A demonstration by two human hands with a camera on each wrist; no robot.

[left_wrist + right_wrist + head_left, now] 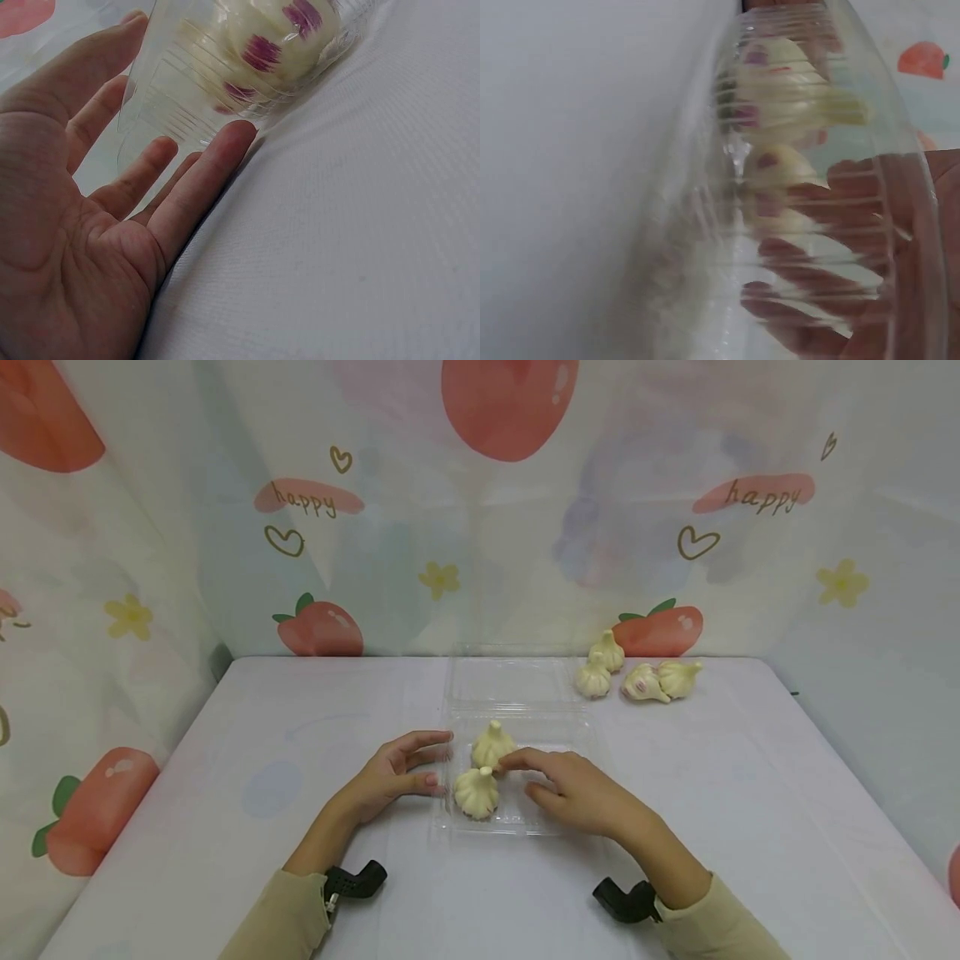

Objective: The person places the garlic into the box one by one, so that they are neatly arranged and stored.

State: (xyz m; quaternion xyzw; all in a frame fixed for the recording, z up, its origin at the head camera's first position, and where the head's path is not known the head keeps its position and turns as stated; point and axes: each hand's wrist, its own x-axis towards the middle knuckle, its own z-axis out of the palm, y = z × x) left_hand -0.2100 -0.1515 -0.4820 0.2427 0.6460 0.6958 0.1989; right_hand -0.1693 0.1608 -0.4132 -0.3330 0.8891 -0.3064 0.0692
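A clear plastic clamshell box [517, 831] stands on the table with its lid [513, 681] folded back. Two cream garlic bulbs sit along its left side, a front bulb [476, 793] and a rear bulb [492, 743] behind it. My left hand [386, 779] is spread at the box's left wall, fingertips right at the plastic. Through that wall in the left wrist view, a garlic bulb [262, 52] shows purple marks. My right hand [573, 789] reaches over the box's right side, its index fingertip beside the rear bulb, fingers loosely bent around nothing.
Several more garlic bulbs lie at the back right: a pair [592, 678] beside the lid and another pair [678, 678] farther right. A white cloth [187, 860] covers the table. Patterned sheeting [510, 527] hangs behind it and at the sides.
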